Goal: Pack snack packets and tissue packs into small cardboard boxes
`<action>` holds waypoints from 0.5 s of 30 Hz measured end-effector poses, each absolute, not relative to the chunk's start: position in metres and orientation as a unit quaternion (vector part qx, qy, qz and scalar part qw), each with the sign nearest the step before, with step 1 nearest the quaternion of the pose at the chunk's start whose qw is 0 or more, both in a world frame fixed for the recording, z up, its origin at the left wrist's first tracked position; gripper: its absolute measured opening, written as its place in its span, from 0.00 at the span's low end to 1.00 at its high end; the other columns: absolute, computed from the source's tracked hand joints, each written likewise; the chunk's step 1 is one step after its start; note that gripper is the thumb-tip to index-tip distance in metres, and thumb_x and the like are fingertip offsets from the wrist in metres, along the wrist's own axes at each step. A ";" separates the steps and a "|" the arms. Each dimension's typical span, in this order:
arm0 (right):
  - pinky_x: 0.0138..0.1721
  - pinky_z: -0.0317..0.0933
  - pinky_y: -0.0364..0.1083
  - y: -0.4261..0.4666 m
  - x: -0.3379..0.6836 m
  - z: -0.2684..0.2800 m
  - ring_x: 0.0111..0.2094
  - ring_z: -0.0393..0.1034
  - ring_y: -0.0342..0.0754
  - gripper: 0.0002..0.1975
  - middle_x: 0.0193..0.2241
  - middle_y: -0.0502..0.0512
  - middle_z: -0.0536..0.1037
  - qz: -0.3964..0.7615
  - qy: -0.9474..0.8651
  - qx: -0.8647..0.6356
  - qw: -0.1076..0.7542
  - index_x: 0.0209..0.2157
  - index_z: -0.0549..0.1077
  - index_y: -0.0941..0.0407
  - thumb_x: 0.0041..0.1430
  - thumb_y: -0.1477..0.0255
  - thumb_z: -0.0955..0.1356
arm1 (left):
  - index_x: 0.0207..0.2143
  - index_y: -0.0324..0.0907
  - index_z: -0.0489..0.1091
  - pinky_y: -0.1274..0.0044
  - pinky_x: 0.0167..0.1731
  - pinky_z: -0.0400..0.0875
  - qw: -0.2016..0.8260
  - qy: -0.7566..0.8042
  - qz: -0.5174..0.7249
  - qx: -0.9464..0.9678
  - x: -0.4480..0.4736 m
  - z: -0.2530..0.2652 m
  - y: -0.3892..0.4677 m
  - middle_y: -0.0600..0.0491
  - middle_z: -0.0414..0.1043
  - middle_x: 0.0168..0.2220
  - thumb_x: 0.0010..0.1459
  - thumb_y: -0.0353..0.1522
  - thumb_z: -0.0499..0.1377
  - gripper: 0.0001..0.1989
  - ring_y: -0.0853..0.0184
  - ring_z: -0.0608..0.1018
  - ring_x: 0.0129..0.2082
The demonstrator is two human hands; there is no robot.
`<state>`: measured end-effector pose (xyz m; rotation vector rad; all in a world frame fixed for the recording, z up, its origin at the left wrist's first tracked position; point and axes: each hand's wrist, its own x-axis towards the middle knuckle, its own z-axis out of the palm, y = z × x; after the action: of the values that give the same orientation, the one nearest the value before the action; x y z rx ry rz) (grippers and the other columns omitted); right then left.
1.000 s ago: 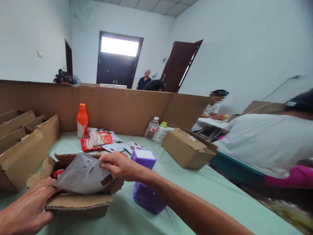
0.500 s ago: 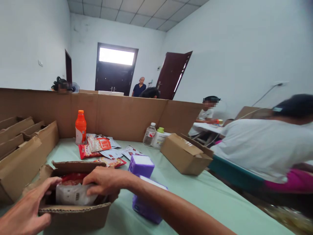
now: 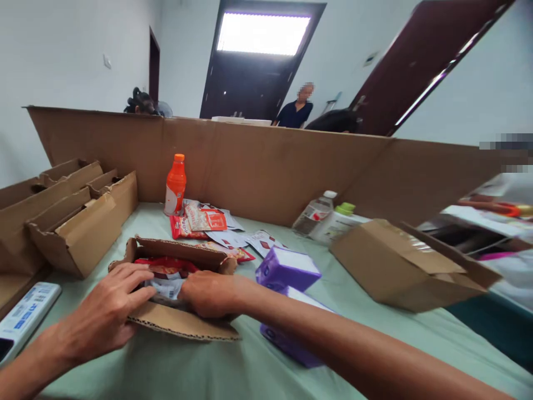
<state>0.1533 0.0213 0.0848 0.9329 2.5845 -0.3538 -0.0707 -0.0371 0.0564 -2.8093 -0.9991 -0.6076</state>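
Note:
A small cardboard box [image 3: 183, 326] stands on the green cloth with its flaps up and out. Inside lie a red packet [image 3: 169, 265] and a white plastic packet [image 3: 169, 289] with a printed code. My left hand [image 3: 112, 303] grips the box's left side, fingers over the edge and thumb outside. Reaching in from the right, my right hand [image 3: 210, 291] has closed fingers at the right end of the white packet; its fingertips are hidden inside the box.
Two purple tissue packs [image 3: 287, 266] are under and beside my right forearm. Behind are snack packets [image 3: 204, 219], an orange bottle [image 3: 176, 186], a clear bottle [image 3: 314, 214] and a green-capped bottle [image 3: 339, 222]. Cardboard boxes [image 3: 91, 233] stand left, another box [image 3: 387, 264] right.
My right hand and the white packet have gone lower into the box. The box's front flap now leans outward. The view has shifted, showing a white device at the left.

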 end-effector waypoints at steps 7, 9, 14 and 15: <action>0.33 0.63 0.45 -0.006 0.240 0.101 0.30 0.76 0.47 0.11 0.32 0.53 0.84 -0.157 0.875 0.417 -0.188 0.38 0.80 0.52 0.68 0.68 0.65 | 0.69 0.47 0.54 0.58 0.66 0.63 0.103 -0.409 -0.360 -0.832 -0.094 0.050 -0.056 0.42 0.58 0.69 0.64 0.30 0.60 0.33 0.50 0.64 0.68; 0.29 0.63 0.46 -0.013 0.269 0.096 0.27 0.74 0.47 0.15 0.29 0.54 0.83 -0.115 0.842 0.470 -0.239 0.35 0.79 0.52 0.69 0.65 0.63 | 0.71 0.47 0.49 0.59 0.66 0.66 0.049 -0.447 -0.354 -0.820 -0.102 0.045 -0.055 0.42 0.57 0.69 0.65 0.35 0.59 0.36 0.50 0.66 0.68; 0.49 0.69 0.54 -0.009 0.280 0.063 0.48 0.77 0.54 0.12 0.46 0.59 0.84 -0.134 0.871 0.419 -0.221 0.46 0.79 0.52 0.66 0.71 0.65 | 0.71 0.49 0.49 0.59 0.64 0.69 -0.047 -0.480 -0.340 -0.807 -0.100 0.023 -0.046 0.43 0.63 0.68 0.66 0.38 0.57 0.35 0.52 0.70 0.67; 0.53 0.68 0.56 -0.004 0.273 0.057 0.51 0.76 0.54 0.13 0.48 0.60 0.83 -0.148 0.880 0.397 -0.214 0.48 0.79 0.53 0.66 0.73 0.66 | 0.71 0.49 0.49 0.60 0.64 0.69 -0.060 -0.477 -0.353 -0.803 -0.097 0.019 -0.045 0.44 0.66 0.67 0.67 0.38 0.57 0.34 0.53 0.71 0.66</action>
<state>0.2730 -0.0045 0.0566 1.4532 3.2179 -0.5416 -0.0967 -0.0455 0.0190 -2.6221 -1.5589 -1.1522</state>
